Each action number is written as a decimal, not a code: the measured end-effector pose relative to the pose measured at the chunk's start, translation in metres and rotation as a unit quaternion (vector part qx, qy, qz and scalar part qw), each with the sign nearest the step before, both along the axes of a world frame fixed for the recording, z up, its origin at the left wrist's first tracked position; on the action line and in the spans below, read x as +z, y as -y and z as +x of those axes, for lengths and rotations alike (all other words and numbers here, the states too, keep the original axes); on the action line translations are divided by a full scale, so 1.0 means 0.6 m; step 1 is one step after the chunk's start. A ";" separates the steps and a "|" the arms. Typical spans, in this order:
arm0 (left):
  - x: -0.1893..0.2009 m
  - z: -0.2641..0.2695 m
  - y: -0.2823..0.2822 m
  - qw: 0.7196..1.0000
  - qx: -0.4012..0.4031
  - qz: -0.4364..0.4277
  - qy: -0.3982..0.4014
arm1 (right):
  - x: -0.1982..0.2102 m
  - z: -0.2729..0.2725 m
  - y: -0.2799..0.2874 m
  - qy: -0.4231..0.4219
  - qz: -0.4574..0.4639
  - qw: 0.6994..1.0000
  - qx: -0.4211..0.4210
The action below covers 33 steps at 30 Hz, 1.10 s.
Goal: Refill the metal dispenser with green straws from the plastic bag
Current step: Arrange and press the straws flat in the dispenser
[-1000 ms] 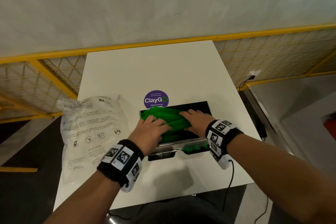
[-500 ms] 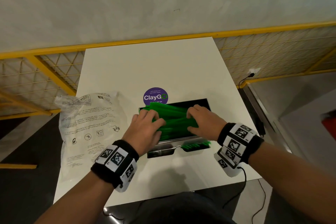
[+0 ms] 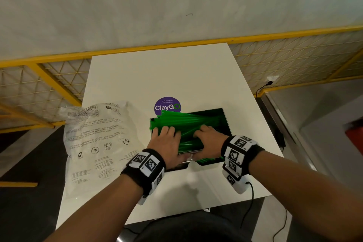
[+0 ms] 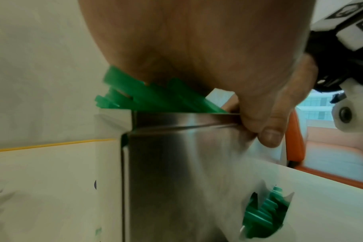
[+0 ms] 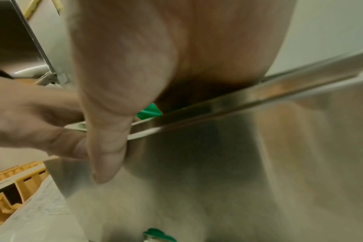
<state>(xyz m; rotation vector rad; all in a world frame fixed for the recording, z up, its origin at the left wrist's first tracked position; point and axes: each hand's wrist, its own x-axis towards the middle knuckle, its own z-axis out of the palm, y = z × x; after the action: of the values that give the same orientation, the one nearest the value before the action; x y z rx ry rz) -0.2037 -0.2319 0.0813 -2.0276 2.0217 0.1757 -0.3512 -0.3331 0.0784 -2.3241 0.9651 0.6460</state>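
Note:
A pile of green straws (image 3: pixel 188 124) lies crosswise in the open top of the metal dispenser (image 3: pixel 225 122), some sticking out over its left rim. My left hand (image 3: pixel 167 139) and right hand (image 3: pixel 208 137) both press on the near part of the pile, fingers bent down onto it. In the left wrist view the palm (image 4: pixel 197 41) lies on the straws (image 4: pixel 151 96) and the thumb (image 4: pixel 269 131) hangs over the steel front wall (image 4: pixel 176 163). The right thumb (image 5: pixel 108 139) also hangs down the front wall (image 5: pixel 218 147). The plastic bag (image 3: pixel 98 139) lies flat to the left.
The dispenser stands on a white table (image 3: pixel 157 68) beside a purple ClayGo sticker (image 3: pixel 167 105). More straws show in the outlet at its base (image 3: pixel 208 160). A yellow mesh railing (image 3: pixel 49 84) runs behind the table. A cable (image 3: pixel 252 198) hangs from my right wrist.
Both hands have drawn back toward the near rim of the dispenser, dragging over the straws. Their fingers, spread flat before, now bend down onto the pile.

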 end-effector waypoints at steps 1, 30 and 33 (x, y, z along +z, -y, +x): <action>-0.002 0.000 -0.001 1.000 -0.004 -0.002 -0.003 | -0.001 0.001 0.000 0.002 0.011 1.000 -0.009; -0.005 0.000 0.016 1.000 -0.002 0.017 -0.006 | -0.006 0.035 0.016 -0.079 0.086 0.993 0.000; -0.005 0.001 0.017 1.000 0.002 0.020 -0.009 | -0.009 0.042 0.024 -0.086 0.100 0.991 0.007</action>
<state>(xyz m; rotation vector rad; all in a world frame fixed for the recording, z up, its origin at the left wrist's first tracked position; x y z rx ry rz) -0.2033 -0.2422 0.0784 -2.0119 2.0088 0.2341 -0.3258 -0.3472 0.0728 -2.1274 0.9150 0.9184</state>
